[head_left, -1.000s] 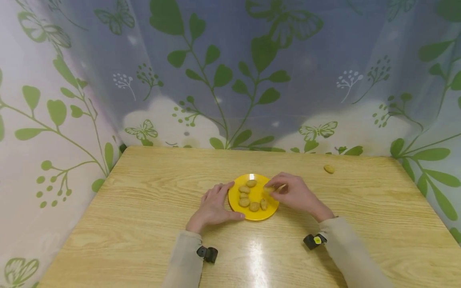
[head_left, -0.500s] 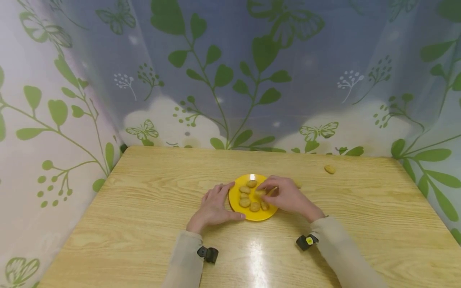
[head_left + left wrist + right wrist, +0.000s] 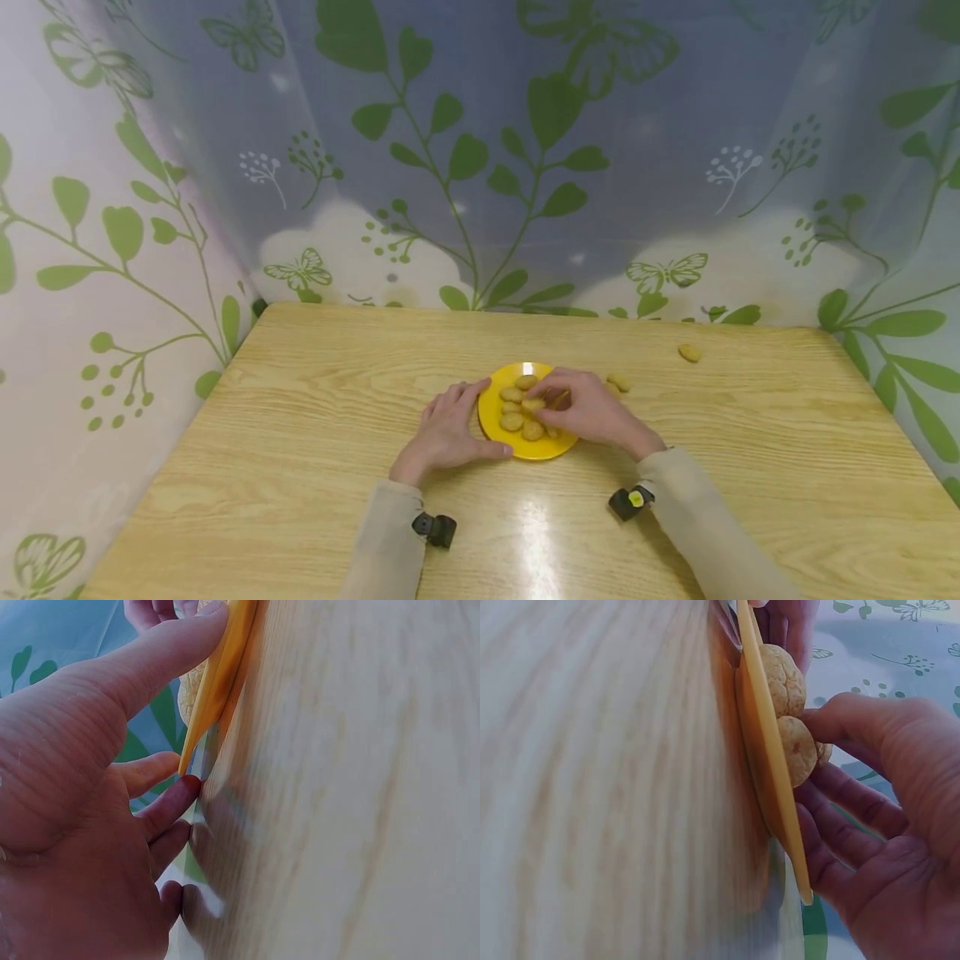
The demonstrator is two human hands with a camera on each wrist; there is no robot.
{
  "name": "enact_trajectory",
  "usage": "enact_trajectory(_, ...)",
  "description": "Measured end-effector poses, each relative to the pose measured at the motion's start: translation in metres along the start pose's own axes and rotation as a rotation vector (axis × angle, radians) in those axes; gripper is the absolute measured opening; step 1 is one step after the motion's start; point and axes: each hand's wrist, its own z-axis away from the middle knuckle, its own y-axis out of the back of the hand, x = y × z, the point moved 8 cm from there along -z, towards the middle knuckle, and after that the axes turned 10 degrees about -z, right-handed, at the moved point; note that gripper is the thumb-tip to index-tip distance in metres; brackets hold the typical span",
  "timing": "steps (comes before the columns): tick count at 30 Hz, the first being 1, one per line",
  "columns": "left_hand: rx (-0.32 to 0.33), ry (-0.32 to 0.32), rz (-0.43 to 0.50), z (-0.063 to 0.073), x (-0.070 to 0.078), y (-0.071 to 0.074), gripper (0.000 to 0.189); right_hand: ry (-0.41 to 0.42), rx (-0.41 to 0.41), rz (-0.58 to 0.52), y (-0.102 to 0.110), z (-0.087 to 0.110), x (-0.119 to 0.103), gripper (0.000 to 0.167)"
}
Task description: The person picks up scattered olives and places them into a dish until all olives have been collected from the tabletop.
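Head view: I see the left hand (image 3: 447, 429) spread wide, thumb and fingertips against the rim of a yellow plate (image 3: 491, 408) on the wooden counter (image 3: 300, 433). The right hand (image 3: 588, 406), narrowed to a pinch, holds a tan lump (image 3: 533, 405) over the plate, close among other lumps (image 3: 512, 422) lying there. More lie beyond, on the counter. A black wrist device (image 3: 621, 503) bears a yellow patch (image 3: 636, 498), too small to read.
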Motion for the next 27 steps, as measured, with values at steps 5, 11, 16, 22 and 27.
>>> enact_trajectory(5, 0.001, -0.003, -0.003, -0.0002, 0.0003, 0.0004, 0.104, -0.011, -0.031, -0.015, -0.003, -0.0006, 0.0015, 0.023)
enact_trajectory(11, 0.002, 0.0, 0.002, 0.0003, 0.0, 0.0004, 0.104, -0.059, -0.058, -0.014, -0.0058, -0.0006, 0.006, 0.022)
enact_trajectory(16, 0.006, 0.003, 0.011, 0.0006, -0.0007, -0.0001, 0.104, -0.049, -0.084, -0.023, -0.0068, -0.0003, 0.0044, 0.021)
enact_trajectory(22, 0.012, 0.001, 0.013, 0.0004, -0.0004, 0.0001, 0.104, -0.058, -0.083, -0.041, -0.005, 0.0004, 0.0023, 0.019)
enact_trajectory(27, 0.008, 0.0, 0.01, 0.0002, -0.0004, -0.0004, 0.104, -0.068, -0.072, -0.04, -0.0035, 0.0013, 0.0033, 0.018)
